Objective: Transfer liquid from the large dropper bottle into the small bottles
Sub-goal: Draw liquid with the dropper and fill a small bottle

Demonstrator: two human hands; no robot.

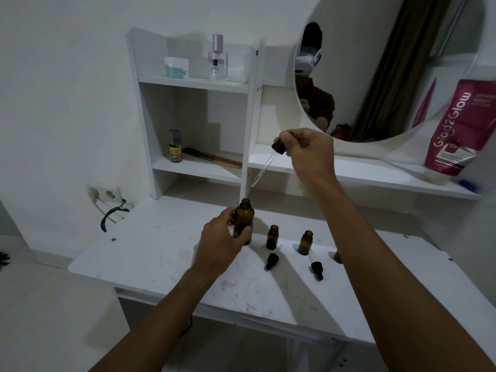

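Note:
My left hand (pixel 222 238) grips the large amber bottle (pixel 244 220), which stands open and upright on the white table (pixel 150 261). My right hand (pixel 308 151) holds the bottle's black-capped glass dropper (pixel 265 163) in the air above and to the right of the bottle, its tip slanting down to the left. Two small amber bottles (pixel 272 237) (pixel 306 242) stand open to the right of the large one. In front of each lies a small black dropper cap (pixel 272 260) (pixel 316 268). A third small thing (pixel 338 257) is mostly hidden behind my right forearm.
A white shelf unit (pixel 198 84) rises behind the table with a perfume bottle (pixel 218 59), a jar (pixel 175 67), a small yellow bottle (pixel 175 146) and a comb (pixel 214 157). A round mirror (pixel 389 68) and a pink tube (pixel 461 127) stand at the right. A wall socket (pixel 103 194) sits at the left.

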